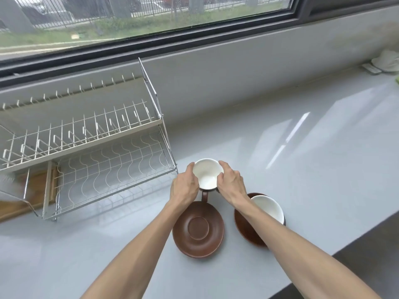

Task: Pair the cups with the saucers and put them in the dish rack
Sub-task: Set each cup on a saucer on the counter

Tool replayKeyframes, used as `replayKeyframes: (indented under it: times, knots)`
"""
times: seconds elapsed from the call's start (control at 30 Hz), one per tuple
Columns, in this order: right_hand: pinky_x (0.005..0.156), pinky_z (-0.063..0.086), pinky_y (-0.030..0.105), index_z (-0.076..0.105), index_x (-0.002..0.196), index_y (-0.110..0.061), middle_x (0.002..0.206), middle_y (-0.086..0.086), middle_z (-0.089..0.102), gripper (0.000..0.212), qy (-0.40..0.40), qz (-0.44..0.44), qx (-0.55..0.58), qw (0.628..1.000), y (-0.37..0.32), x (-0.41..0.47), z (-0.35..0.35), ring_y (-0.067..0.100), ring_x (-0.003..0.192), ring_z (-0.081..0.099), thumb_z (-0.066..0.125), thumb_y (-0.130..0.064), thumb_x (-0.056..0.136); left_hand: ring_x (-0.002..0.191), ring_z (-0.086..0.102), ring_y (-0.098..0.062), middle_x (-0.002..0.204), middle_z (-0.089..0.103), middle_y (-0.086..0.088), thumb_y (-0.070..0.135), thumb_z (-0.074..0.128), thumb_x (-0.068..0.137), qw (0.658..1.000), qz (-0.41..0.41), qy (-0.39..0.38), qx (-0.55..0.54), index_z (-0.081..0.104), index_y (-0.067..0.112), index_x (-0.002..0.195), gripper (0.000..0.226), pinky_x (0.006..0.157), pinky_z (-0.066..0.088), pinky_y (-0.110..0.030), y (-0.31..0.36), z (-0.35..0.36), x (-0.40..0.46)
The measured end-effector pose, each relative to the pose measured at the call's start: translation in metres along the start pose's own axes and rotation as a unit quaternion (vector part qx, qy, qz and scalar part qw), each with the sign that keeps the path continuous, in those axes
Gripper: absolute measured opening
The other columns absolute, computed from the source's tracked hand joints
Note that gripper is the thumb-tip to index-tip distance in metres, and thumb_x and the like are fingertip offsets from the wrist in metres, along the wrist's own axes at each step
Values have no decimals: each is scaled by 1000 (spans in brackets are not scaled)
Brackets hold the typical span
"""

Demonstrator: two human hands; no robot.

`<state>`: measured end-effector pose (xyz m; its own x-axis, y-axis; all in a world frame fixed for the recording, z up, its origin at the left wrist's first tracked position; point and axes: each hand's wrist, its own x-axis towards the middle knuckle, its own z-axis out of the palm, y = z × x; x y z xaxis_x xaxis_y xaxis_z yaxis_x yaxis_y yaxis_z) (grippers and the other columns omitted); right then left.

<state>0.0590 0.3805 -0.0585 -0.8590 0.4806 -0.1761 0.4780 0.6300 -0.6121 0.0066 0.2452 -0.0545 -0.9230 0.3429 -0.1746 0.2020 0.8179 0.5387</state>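
Slipping is my worry: both hands, left hand [185, 186] and right hand [231, 184], pinch the cup [207, 174] by its rim at frame centre, just above the bare saucer [198, 229], so a loose grip could chip it. Second cup [267, 207] sits on its saucer [243, 225] lower right; glossy grey counter [313, 147], rack [90, 147] at left, window [129, 18] up top.

There was a single view — a wide-angle camera worn on the person's head, looking forward and steeply down over the pale grey surface [302, 158] from close above, so that both forearms ran up into the picture from its bottom edge. It faced the window [151, 18] along the far wall, whose frame bowed with the lens, and took in the dish rack [86, 147] at the left — no second view shared any of it.
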Motion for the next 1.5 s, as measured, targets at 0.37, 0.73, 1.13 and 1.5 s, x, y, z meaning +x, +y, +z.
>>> replayKeyframes:
  times: [0.37,0.73,1.13,1.5]
  knots:
    - [85,44,44,40,147,-17,109,25,66,53,-12,-24,-9,1000,-7,-64,15,46,102,59,37,-10,94,114,57,-43,124,64,-23,14,35,95,1000,-27,6,-10,40,20,144,50,90,43,-42,-25,-9,-59]
    - [80,46,43,42,145,-19,97,23,69,52,-14,-16,6,1000,8,-115,31,44,95,61,37,-10,94,111,57,-44,118,67,-20,15,33,95,998,-60,-3,-25,43,27,142,50,92,42,-42,-48,5,-104]
    - [66,37,36,44,143,-22,89,20,68,50,-6,-14,7,1000,17,-137,42,41,84,60,38,-10,94,103,58,-41,113,69,-14,15,30,94,997,-64,-16,-45,45,28,139,49,89,44,-40,-56,13,-125]
    - [66,39,36,44,141,-24,84,17,66,48,-6,-19,5,1000,12,-134,46,39,83,61,38,-10,95,101,59,-40,111,69,-15,15,33,93,996,-66,-26,-59,42,26,141,50,86,43,-39,-58,11,-125]
